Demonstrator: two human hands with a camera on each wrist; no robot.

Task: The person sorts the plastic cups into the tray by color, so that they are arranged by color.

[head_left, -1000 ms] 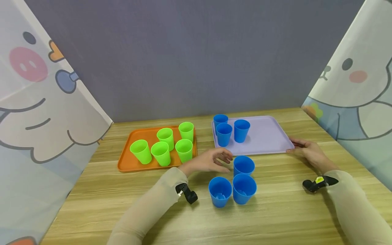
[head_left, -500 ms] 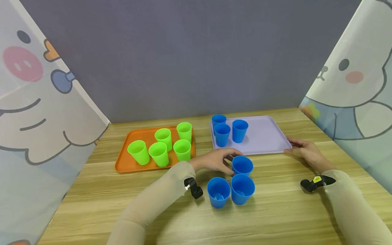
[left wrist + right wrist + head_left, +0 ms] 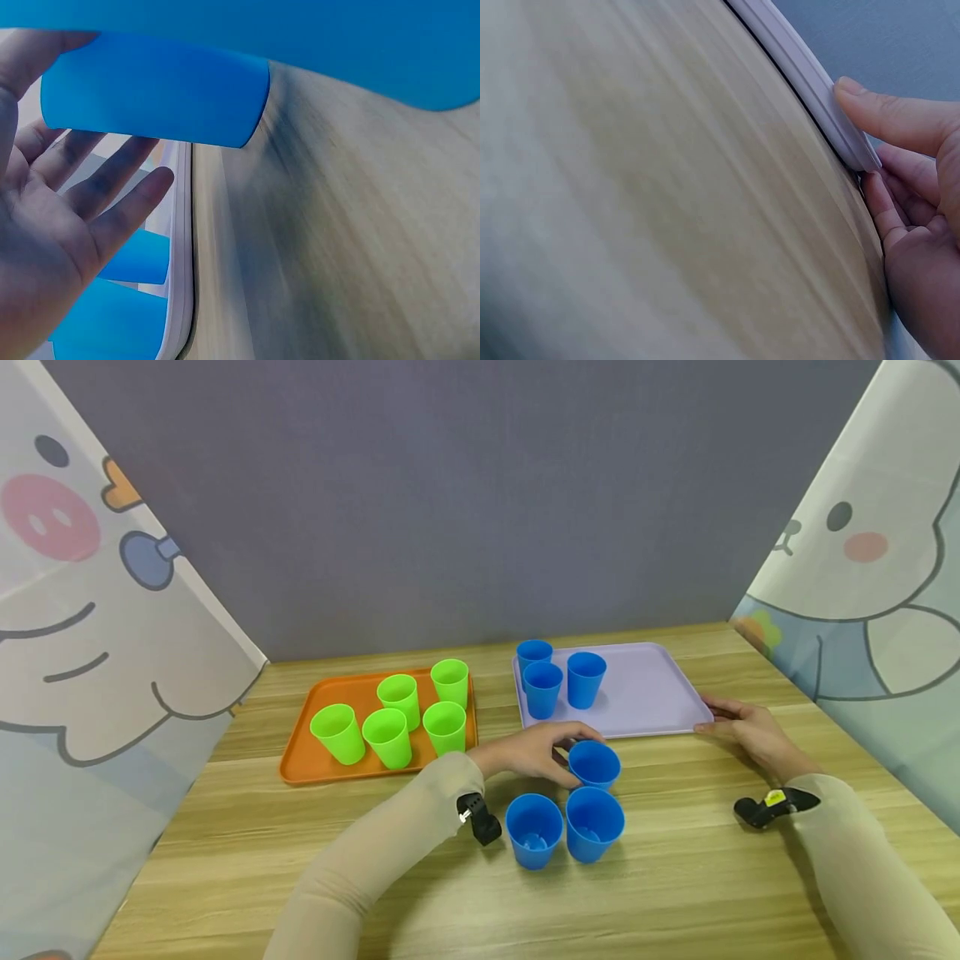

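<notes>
My left hand (image 3: pixel 534 752) has its thumb and fingers around the rearmost of three loose blue cups (image 3: pixel 594 763); in the left wrist view the thumb lies against the cup's (image 3: pixel 157 90) near side and the fingers go behind it. Just in front stand two more upright blue cups, a left cup (image 3: pixel 534 831) and a right cup (image 3: pixel 595 825). At the near right corner of the lilac tray (image 3: pixel 652 693), my right hand (image 3: pixel 753 739) pinches the rim, thumb on top and fingers at the side, as the right wrist view shows. Three blue cups (image 3: pixel 543 690) stand on that tray's left part.
On the left an orange tray (image 3: pixel 300 760) carries several green cups (image 3: pixel 388 739), one of them tilted. Both trays lie on a wood-grain table (image 3: pixel 675 877). A grey panel (image 3: pixel 480 510) rises behind, with printed cloth (image 3: pixel 90 635) at the sides.
My left hand has moved right to the rear loose blue cup, and its thumb and fingers have come around it. The right hand has stayed at the tray's corner. The view has shifted slightly.
</notes>
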